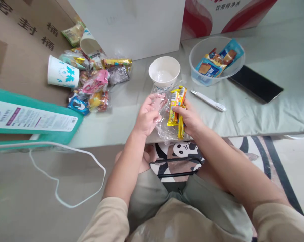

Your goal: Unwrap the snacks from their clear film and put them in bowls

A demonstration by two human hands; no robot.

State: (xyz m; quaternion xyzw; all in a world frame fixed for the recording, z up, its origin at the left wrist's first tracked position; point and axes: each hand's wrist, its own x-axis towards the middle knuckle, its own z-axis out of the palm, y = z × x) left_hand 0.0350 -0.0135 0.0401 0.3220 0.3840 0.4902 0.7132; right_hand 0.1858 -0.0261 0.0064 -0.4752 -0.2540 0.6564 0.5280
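Snack packets (176, 111) | right fingers (178, 109) gripping | left fingers (152, 104) pinch wrapper (164, 126) | pale-green mat (255, 111)

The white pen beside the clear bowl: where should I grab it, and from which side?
Take the white pen around its middle, coming straight down from above. It lies flat on the green cloth, slanting from upper left to lower right, so the fingers should close across its narrow width. The clear bowl sits just behind it; the near side is open. Both hands are busy with snack packets.
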